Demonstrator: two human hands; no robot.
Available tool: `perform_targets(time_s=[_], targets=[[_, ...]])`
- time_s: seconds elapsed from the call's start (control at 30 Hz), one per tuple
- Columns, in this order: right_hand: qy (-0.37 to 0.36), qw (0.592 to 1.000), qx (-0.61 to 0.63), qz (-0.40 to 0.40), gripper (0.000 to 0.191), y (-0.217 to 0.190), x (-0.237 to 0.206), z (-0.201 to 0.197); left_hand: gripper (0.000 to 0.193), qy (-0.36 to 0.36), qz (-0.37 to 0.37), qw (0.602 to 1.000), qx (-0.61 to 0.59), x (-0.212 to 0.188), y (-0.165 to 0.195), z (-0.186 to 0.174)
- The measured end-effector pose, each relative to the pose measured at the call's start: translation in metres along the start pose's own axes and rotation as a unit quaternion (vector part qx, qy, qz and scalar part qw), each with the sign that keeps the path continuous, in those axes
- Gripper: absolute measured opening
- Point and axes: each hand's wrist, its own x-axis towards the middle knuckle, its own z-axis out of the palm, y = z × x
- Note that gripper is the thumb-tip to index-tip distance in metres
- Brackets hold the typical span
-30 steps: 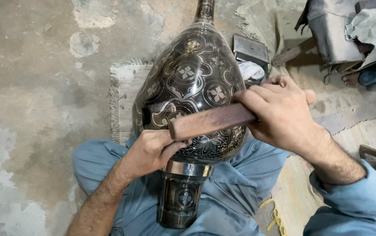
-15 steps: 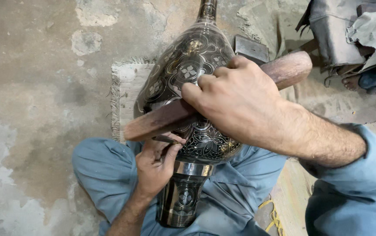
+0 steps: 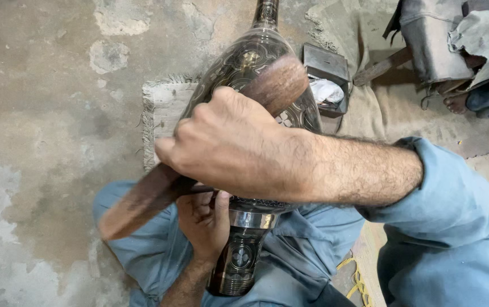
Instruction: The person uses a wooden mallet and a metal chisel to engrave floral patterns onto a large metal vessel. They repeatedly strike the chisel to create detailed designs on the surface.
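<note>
dark metal vase (image 3: 244, 62) already fully patterned; right hand (image 3: 227, 148) clamped on wooden mallet (image 3: 142, 199), left hand (image 3: 204, 219) pinching thin tool (image 3: 199, 190) — chasing prob. unfinished.

You hold a matt, worn wooden stick (image 3: 199, 153) over a glossy engraved metal vase (image 3: 250, 62); the concrete floor (image 3: 40, 113) is rough.

Looks to me like a small craft workshop, floor-level setup. I see a rough, patchy concrete floor (image 3: 40, 113), a frayed mat (image 3: 162, 108) to sit on, a big engraved metal vase (image 3: 244, 68) being worked with a wooden mallet (image 3: 159, 190), and a little metal box (image 3: 325, 62) nearby.
</note>
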Motion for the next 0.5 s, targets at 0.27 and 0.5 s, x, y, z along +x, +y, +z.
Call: perform_targets(time_s=[0.27, 0.5], targets=[[-0.13, 0.987, 0.011, 0.091, 0.033, 0.013, -0.017, 0.003, 0.02, -0.136, -0.018, 0.989, -0.056, 0.029, 0.02, -0.007], [-0.01, 0.989, 0.06, 0.138, 0.025, 0.028, -0.073, 0.028, 0.026, -0.26, 0.016, 0.965, 0.01, 0.057, 0.028, -0.021]])
